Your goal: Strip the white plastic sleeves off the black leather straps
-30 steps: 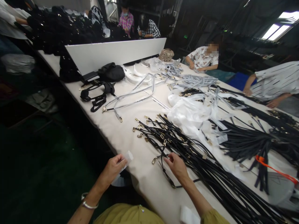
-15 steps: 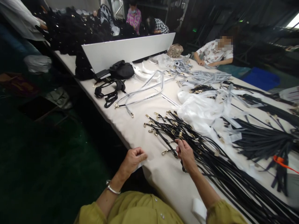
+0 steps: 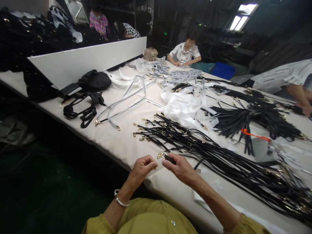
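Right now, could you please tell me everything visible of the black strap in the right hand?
The black strap looks flat and leather-like, with gold-coloured fittings at its end, one ring-shaped. The right hand grips it beside them, so they stick out toward the picture's left. It is near the edge of the table, by a pile of similar straps. The hand covers part; its far end cannot be picked out.

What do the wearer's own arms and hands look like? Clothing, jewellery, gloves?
Left hand and right hand: no gloves. Olive-green fabric left sleeve and right sleeve, both plain, ending well short of the hands. Narrow, silver-coloured, rounded bangle on the left arm; none visible on the right.
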`<state>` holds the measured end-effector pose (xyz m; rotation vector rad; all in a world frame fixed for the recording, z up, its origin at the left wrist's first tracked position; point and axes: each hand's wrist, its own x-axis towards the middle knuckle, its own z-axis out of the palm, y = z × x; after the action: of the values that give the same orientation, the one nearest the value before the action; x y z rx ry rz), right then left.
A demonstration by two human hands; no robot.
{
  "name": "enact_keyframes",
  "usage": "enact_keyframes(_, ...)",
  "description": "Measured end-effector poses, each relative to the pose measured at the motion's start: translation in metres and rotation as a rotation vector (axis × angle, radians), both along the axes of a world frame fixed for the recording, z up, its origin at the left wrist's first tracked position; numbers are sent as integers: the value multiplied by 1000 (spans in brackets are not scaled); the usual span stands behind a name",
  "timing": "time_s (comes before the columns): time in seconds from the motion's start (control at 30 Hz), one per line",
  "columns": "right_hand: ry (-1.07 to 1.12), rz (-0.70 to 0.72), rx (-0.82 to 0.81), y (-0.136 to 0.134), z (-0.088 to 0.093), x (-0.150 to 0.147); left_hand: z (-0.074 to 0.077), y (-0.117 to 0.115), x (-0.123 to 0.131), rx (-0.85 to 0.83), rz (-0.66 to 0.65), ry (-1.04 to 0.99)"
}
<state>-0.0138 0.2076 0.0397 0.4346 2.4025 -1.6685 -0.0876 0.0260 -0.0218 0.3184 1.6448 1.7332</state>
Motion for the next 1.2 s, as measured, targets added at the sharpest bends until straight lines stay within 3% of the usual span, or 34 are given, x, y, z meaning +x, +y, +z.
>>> enact_keyframes(0.07, 34, -9, 32, 8, 16, 6, -5, -2, -3, 38, 12, -79)
enact_keyframes(0.2, 36, -33, -144, 14, 45, 20, -13, -5, -6, 194, -13, -210)
enact_keyframes(0.37, -52, 83, -269, 5, 60, 25, -19, -1, -7, 309, -87, -317)
enact_keyframes(0.73, -163, 128, -215, 4, 46, 14, -13, 5, -14, 368, -122, -312)
enact_keyframes(0.87, -243, 183, -131, 5, 40, 6, -6, 7, -18, 294, -258, -173)
enact_keyframes(1.0, -300, 208, 2, 11, 23, -3, 9, 11, -24, 104, -437, 64)
enact_keyframes(1.07, -336, 218, -65, 17, 15, -4, 13, 11, -27, -9, -434, 173)
enact_keyframes(1.2, -351, 309, -384, 42, 11, 7, 10, 5, -36, -156, -381, 290)
